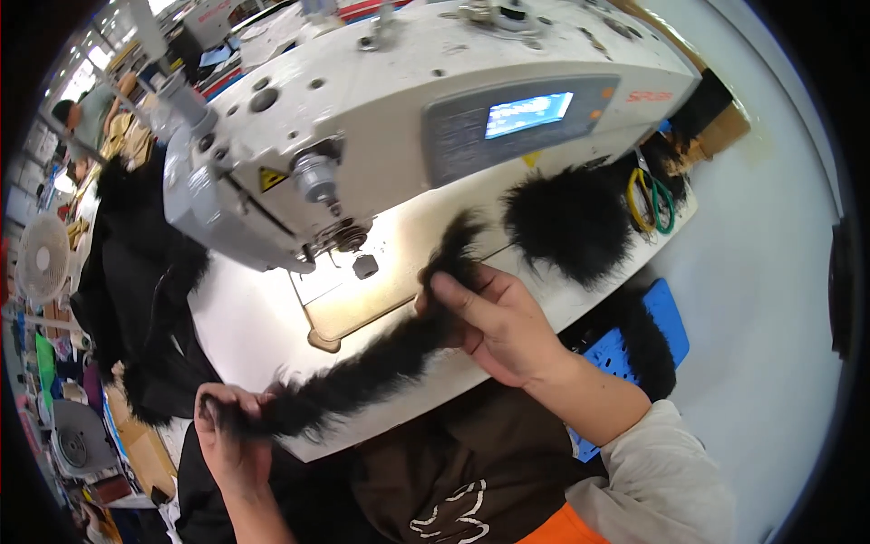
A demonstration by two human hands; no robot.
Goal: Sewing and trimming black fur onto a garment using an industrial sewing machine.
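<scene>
A long strip of black fur fabric (362, 374) stretches between my two hands in front of the sewing machine (362, 109). My left hand (234, 435) is closed round the strip's lower left end, near the table's front edge. Farther up and to the right, my right hand (494, 322) pinches it, with the thumb on top; a tuft sticks out beyond the fingers. The strip hangs slightly slack, below and apart from the needle area and presser foot (365, 266). Beneath the machine arm, the white bed (245, 313) is lit.
A black fur piece (571, 222) lies under the machine's arm, with yellow- and green-handled scissors (654, 201) beside it. Dark garments (136, 290) pile up at the left. A blue perforated stool (669, 322) with black fur on it is at the right. A person (89, 118) sits far left.
</scene>
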